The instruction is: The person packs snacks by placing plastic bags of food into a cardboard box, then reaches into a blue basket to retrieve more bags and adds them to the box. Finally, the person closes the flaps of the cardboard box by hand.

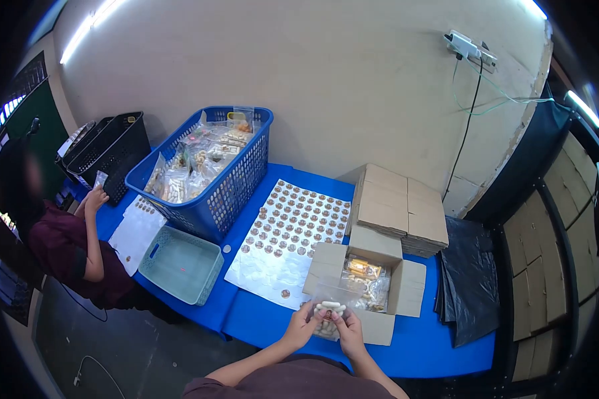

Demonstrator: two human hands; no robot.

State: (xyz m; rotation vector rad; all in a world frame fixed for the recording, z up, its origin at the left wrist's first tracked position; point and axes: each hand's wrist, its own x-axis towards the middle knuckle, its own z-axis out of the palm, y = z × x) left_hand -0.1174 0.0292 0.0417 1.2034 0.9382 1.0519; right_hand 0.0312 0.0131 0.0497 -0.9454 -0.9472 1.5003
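Note:
Between my left hand [299, 328] and my right hand [351, 332] is a clear plastic bag [330, 306] of pale, stick-shaped pieces. Both hands grip its sides, with the thumbs on its front near a small round sticker [327, 315]. The bag is in front of an open cardboard box [411, 282], which holds filled packets [373, 284], one of them orange-yellow. Left of the box lies a white sheet [249, 269] with rows of round brown stickers [286, 219]. A lone sticker [285, 293] sits near its lower edge.
A blue basket [243, 176] full of packets stands behind a grey-green tray [183, 292]. Flattened cartons [393, 206] are stacked behind the box, with black plastic bags [469, 279] to the right. At left, a co-worker [63, 246] holds a small packet near black crates [116, 149].

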